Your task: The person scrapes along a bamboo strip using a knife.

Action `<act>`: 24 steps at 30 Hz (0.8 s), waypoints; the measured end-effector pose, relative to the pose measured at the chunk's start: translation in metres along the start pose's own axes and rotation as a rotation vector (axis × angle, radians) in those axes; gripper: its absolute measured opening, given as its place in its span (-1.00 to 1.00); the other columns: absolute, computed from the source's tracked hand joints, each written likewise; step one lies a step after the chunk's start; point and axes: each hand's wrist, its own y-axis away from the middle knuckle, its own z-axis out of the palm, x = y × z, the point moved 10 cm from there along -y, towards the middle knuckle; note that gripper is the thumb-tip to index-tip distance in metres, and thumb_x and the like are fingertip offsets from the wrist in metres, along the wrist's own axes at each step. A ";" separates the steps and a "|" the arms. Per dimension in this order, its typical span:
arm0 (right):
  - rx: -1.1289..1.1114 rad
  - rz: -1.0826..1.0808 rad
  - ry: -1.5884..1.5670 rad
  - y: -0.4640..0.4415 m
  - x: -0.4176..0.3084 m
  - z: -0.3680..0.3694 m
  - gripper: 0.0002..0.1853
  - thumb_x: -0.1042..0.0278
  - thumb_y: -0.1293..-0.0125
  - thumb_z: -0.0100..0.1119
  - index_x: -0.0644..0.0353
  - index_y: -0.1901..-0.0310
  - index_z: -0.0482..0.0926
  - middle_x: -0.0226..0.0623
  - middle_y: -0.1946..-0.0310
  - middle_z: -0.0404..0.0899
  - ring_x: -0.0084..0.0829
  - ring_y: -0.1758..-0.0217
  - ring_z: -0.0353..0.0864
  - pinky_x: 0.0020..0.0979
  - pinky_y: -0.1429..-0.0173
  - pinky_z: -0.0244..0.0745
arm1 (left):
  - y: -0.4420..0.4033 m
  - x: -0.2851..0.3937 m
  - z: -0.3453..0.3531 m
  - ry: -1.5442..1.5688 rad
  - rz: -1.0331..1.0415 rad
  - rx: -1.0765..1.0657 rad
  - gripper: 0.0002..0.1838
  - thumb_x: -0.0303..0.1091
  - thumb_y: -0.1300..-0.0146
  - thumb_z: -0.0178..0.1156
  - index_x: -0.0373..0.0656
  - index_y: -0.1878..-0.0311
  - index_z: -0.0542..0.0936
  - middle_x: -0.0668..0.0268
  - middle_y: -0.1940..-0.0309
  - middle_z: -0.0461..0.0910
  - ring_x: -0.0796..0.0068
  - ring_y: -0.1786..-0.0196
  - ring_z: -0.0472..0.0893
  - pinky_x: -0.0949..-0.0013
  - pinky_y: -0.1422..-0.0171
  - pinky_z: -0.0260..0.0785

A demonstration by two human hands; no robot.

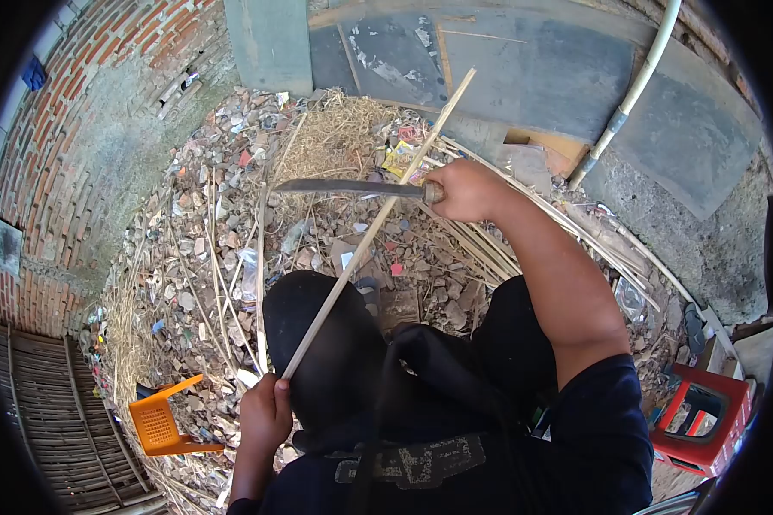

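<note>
My left hand [267,410] grips the lower end of a long pale bamboo strip [352,264], thumb laid along it. The strip slants up and away to the right across my left knee. In my right hand [465,190] is the handle of a machete [352,186], its long dark blade pointing left. The blade crosses the strip a little above its middle; whether it touches or only passes over, I cannot tell. My right fingers are wrapped round the handle and partly hidden.
Rubble and broken brick [199,249] cover the ground, with loose bamboo strips [481,249] beside my right knee. An orange plastic chair [157,422] lies at the left, a red stool [704,421] at the right. A brick wall [56,163] and a leaning pole [624,107] stand beyond.
</note>
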 end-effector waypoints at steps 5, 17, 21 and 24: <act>-0.079 -0.067 -0.045 0.003 -0.023 0.006 -0.69 0.23 -0.10 0.38 0.22 0.16 0.70 -0.01 0.40 0.70 0.02 0.25 0.71 -0.08 0.09 0.57 | -0.004 -0.016 0.015 -0.025 0.068 0.082 -0.62 -0.14 -0.57 0.06 -0.22 0.35 0.44 -0.09 0.58 0.52 -0.31 0.46 0.55 -0.16 0.39 0.32; -0.006 0.070 -0.063 -0.006 0.019 0.005 -0.66 0.23 -0.11 0.36 0.21 0.11 0.70 -0.03 0.44 0.67 -0.03 0.31 0.69 -0.09 0.11 0.57 | 0.003 -0.027 0.022 -0.035 0.079 0.151 -0.67 -0.17 -0.52 0.14 -0.22 0.32 0.45 -0.11 0.55 0.53 -0.33 0.44 0.56 -0.19 0.37 0.34; 0.089 0.157 -0.163 -0.010 0.040 -0.011 -0.69 0.26 -0.11 0.35 0.26 0.16 0.69 -0.03 0.47 0.65 -0.03 0.35 0.66 -0.08 0.12 0.55 | 0.001 -0.022 0.019 -0.028 0.100 0.150 -0.66 -0.18 -0.51 0.14 -0.23 0.33 0.45 -0.10 0.54 0.52 -0.33 0.43 0.56 -0.19 0.35 0.35; 0.058 0.032 -0.204 0.001 0.007 -0.009 -0.80 0.32 -0.12 0.30 0.21 0.24 0.67 -0.07 0.49 0.63 -0.08 0.37 0.65 -0.11 0.14 0.55 | 0.000 -0.019 0.017 -0.018 0.081 0.137 -0.67 -0.19 -0.51 0.14 -0.23 0.34 0.44 -0.11 0.55 0.51 -0.33 0.43 0.56 -0.18 0.35 0.34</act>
